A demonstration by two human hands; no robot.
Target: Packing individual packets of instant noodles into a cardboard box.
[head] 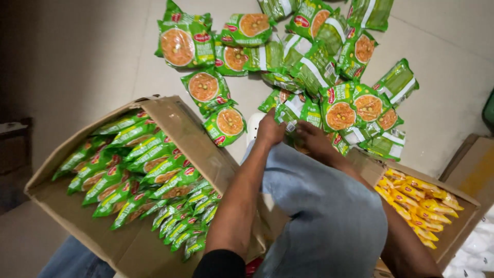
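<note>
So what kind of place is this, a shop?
Probably a stockroom or shop back room: green snack packets lie heaped on the bare floor, beside cardboard boxes packed with more.

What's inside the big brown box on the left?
The big brown box holds rows of green packets standing on edge. Whatever lies beneath them, and the box bottom, is covered.

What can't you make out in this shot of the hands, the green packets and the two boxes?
Head view only:
- Left hand and right hand: fingers buried among green packets, so the grip is unclear.
- Left box: lower layers hidden under its top rows.
- Yellow-packet box: cut off by the frame edge and the right arm.
- Floor pile: top packets cropped.
</note>
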